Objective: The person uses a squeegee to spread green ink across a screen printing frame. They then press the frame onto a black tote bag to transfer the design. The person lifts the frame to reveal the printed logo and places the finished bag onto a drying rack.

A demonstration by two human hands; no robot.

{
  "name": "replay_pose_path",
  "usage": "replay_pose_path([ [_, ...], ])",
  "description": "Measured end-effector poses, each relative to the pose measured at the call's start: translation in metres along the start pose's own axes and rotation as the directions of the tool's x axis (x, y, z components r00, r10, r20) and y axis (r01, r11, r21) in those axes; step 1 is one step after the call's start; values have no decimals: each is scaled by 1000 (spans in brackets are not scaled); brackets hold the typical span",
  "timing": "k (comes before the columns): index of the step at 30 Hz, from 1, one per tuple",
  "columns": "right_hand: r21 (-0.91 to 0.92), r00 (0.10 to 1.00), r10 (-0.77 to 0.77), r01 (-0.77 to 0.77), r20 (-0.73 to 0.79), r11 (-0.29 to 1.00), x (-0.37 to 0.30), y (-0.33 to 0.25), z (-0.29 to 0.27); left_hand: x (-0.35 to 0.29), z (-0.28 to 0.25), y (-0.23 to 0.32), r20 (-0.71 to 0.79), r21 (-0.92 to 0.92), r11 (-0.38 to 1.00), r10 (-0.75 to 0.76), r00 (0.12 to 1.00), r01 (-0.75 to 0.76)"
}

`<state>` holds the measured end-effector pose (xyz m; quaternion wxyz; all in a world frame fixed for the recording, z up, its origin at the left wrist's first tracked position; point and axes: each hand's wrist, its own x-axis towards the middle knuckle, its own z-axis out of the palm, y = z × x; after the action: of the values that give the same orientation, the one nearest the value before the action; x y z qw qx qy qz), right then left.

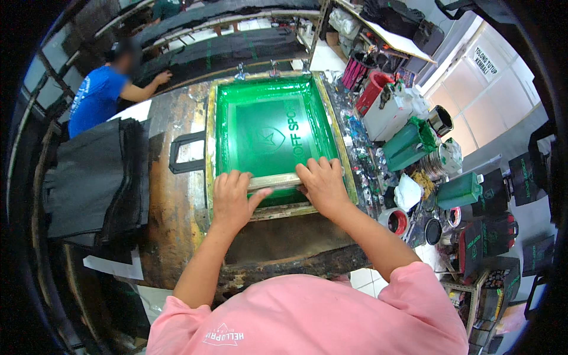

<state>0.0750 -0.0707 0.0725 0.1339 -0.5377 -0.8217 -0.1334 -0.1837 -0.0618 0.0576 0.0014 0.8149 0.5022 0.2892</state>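
Observation:
A wooden-handled squeegee (273, 181) lies crosswise over the near end of a green screen-printing frame (208, 142). My left hand (232, 198) grips its left end, thumb along the near side. At the right end, my right hand (322, 184) has its fingers curled over the top. Green ink coats the mesh (254, 115), thickest along the sides, and a shield emblem with lettering shows through. Metal clamps (273, 69) stand along the frame's far edge. Out from under the left side of the frame sticks a black bag handle (186, 152). The squeegee's blade is hidden.
Stacked black fabric bags (97, 177) lie left on the worn wooden table (171, 219). Along the right stand a green ink jug (408, 145), a red-rimmed tub (394, 221) and a green container (460, 190). Another person in a blue shirt (97, 97) works at the far left.

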Motion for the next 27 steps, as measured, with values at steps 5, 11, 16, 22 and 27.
replay_pose_path([
  [5,96,992,50,-61,113,993,-22,-13,-6,-66,-12,-30,-79,41,986,-159,984,162],
  [11,132,994,74,-83,76,988,-24,-17,-27,-96,-10,-41,-53,118,882,-452,890,455],
  [16,68,989,49,-39,-138,997,22,-1,-89,-35,-57,-18,-63,-693,575,-649,758,435],
  [22,2,901,-29,33,-432,999,146,44,-158,44,-89,-47,-218,-821,550,-552,805,155],
  [27,27,889,-19,35,-457,999,196,63,-181,12,-42,-37,4,16,821,-570,821,570],
])
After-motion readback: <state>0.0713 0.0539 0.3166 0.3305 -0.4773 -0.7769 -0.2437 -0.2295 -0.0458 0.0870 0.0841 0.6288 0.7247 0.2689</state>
